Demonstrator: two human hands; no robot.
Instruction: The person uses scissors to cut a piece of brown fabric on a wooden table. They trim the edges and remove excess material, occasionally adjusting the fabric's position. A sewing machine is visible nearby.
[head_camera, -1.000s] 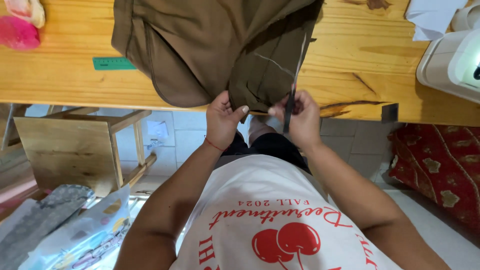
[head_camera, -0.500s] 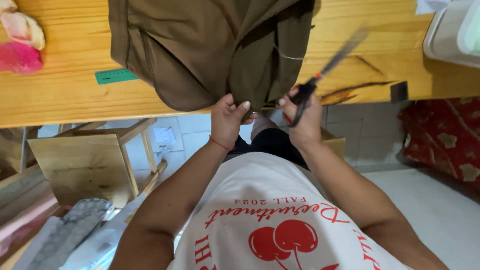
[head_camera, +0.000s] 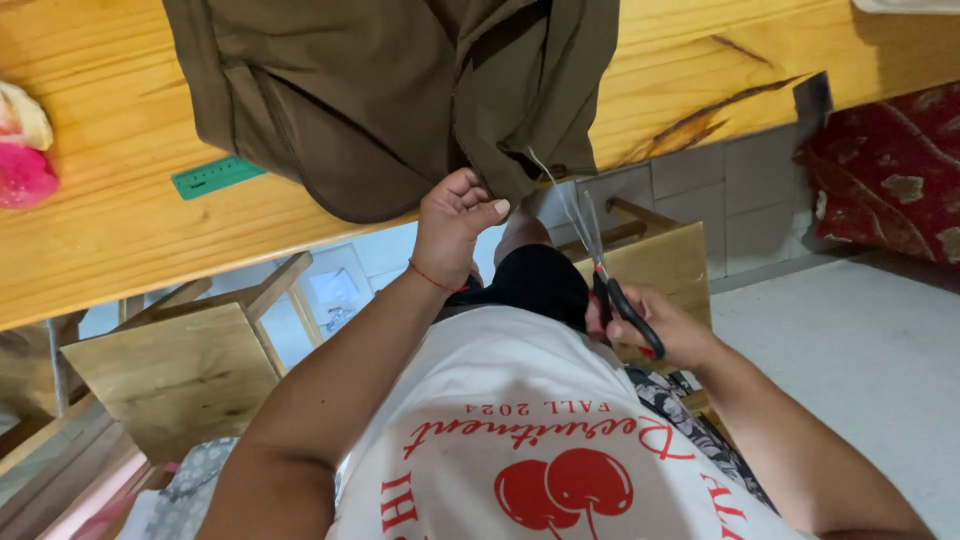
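Lowered since the earlier frame, the right hand (head_camera: 660, 330) grips scissors (head_camera: 605, 270) just below the brown garment (head_camera: 400, 90), blades slightly parted, pointing up. Left hand (head_camera: 455, 225) pinches the garment's hem at the wooden table (head_camera: 120, 240) edge.

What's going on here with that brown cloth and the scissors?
A person at a wooden table pinches the hanging edge of a brown garment with the left hand. The right hand holds scissors just below the table edge, blades pointing up at a thin thread trailing from the garment. A green ruler lies on the table nearby.
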